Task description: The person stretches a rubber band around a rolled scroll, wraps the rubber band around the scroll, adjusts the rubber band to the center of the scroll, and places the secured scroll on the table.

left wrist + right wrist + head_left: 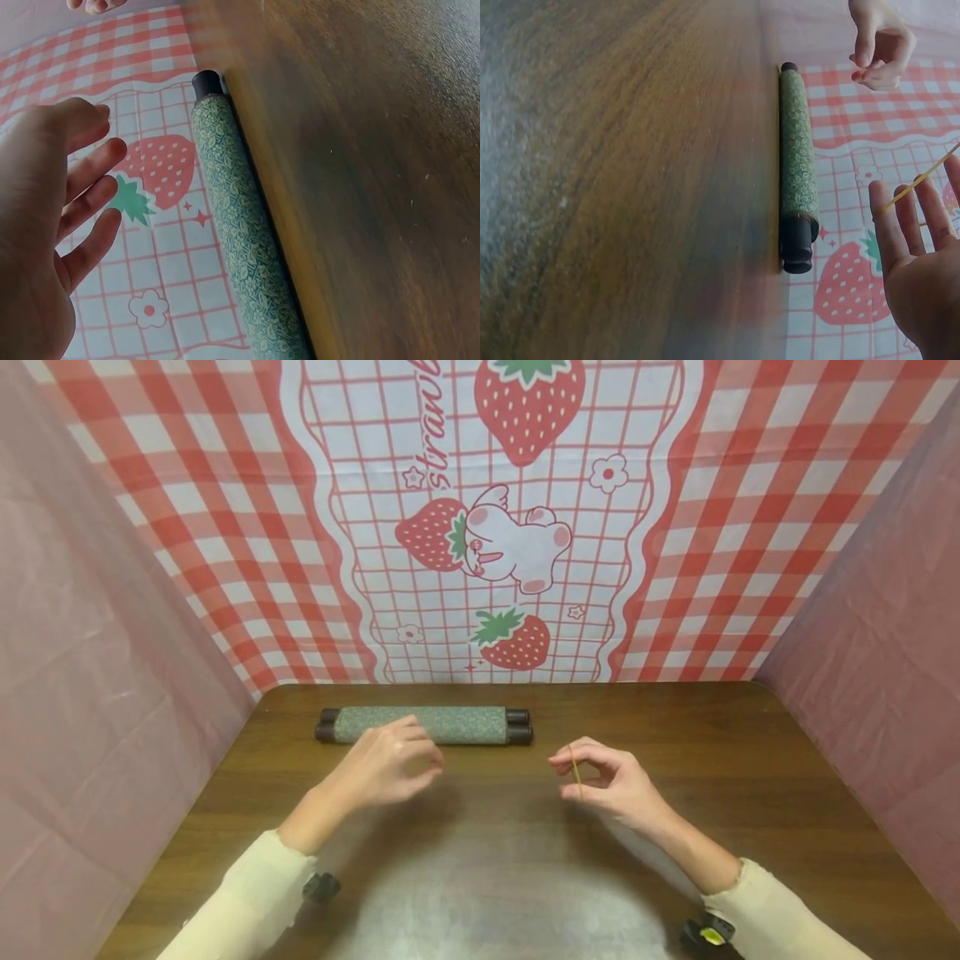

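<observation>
A rolled scroll (pixel 468 727) with green leafy-patterned backing and dark rod ends lies across the back of the table. My left hand (pixel 386 767) hovers just in front of its left half, fingers loosely bent and holding nothing; in the left wrist view the scroll (pixel 236 217) is apart from the fingers. To the right of the scroll, my right hand (pixel 615 781) is held above the table. A thin yellowish rubber band (pixel 576 771) is looped around its fingers and thumb, stretched between them. The right wrist view shows the band (pixel 922 178) crossing the extended fingers.
The brown wooden table (pixel 487 877) ends at a red-and-white checked cloth (pixel 750 527) with strawberry prints hanging behind it. Pink fabric (pixel 90 693) hangs along the left and right sides. A dark wrist device (pixel 708 933) sits at the right cuff.
</observation>
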`<state>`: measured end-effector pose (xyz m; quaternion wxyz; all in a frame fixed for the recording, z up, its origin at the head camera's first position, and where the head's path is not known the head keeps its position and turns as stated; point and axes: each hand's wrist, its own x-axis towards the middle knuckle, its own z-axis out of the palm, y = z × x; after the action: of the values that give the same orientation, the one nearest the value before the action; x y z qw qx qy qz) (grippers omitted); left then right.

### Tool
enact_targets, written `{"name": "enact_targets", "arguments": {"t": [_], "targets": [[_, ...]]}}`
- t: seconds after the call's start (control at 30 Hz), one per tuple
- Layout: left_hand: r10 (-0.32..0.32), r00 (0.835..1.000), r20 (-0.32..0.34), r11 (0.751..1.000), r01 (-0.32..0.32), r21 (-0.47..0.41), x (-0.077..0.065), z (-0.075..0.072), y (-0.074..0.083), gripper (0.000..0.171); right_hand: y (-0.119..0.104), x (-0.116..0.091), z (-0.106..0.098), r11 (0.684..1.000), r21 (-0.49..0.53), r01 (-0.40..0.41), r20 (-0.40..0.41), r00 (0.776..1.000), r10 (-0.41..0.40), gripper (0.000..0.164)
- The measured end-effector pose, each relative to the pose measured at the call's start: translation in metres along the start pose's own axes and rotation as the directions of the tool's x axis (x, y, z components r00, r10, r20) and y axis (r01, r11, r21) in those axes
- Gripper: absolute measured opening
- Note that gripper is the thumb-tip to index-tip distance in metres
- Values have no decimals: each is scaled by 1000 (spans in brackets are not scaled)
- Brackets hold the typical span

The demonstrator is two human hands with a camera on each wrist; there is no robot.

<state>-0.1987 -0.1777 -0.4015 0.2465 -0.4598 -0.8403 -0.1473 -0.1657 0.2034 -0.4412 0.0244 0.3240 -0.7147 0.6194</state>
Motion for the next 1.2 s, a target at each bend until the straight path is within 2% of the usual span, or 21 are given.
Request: {"name": "enact_targets", "arguments": {"t": [0.2,0.33,0.6,0.87,1.2], "targets": [[-54,998,20,999,54,0,-2,-4,-2,17,3,0,0,997,12,80,4,997,-80,40],[-72,997,29,997,72,0,-2,-7,-3,19,4,1,-1,995,13,102,10,995,-102,40],[-121,992,46,993,120,12,-5,-8,-9,20,4,2,-4,997,15,78,12,997,-78,39],[-215,972,98,976,211,47,-13,-8,-15,21,5,1,-5,998,-13,55,7,998,-55,42],[-277,956,99,960,269,80,-23,-7,-25,20,5,-1,-6,996,-50,72,-3,997,-72,43]]}}
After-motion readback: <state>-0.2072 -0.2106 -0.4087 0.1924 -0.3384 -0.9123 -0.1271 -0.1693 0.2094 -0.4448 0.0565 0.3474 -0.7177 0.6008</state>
